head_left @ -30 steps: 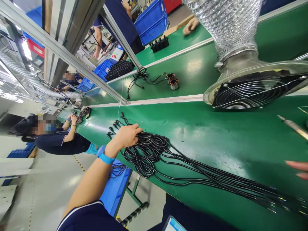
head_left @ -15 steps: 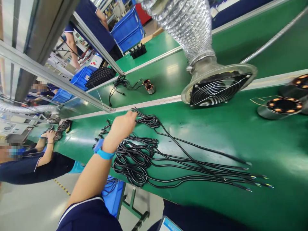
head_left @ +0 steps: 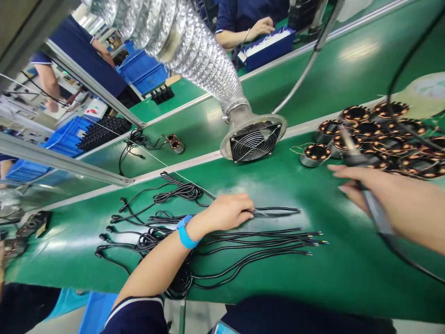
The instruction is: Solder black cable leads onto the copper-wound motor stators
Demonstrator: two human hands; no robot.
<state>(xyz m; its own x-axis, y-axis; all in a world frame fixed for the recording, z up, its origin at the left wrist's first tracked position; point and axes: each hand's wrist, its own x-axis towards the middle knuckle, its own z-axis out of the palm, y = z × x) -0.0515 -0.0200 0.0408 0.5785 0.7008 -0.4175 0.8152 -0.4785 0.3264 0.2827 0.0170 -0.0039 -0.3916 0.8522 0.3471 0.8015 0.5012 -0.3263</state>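
My left hand (head_left: 233, 211), with a blue band at the wrist, is closed around black cables (head_left: 278, 213) near their stripped ends, which point right. Several more coiled black cables (head_left: 182, 278) lie beneath and beside that forearm, their coloured wire tips (head_left: 314, 242) fanned toward the right. In my right hand (head_left: 365, 178) is a soldering iron (head_left: 377, 213), its slightly blurred tip slanting up and away. Beyond the tip stand several motor stators (head_left: 314, 154) with copper windings, packed close together; the nearest has thin loose wires.
A fume extractor fan (head_left: 255, 143) on a silver duct (head_left: 208, 60) hangs over the bench's (head_left: 264, 273) back rail. Behind it lie a lone stator (head_left: 174, 144) with a cable and a blue box (head_left: 267, 46) beside a co-worker's hand (head_left: 260, 28).
My left hand has moved right from the coils toward the cable ends. My right hand has come into view with the soldering iron. The view has swung right, showing more stators.
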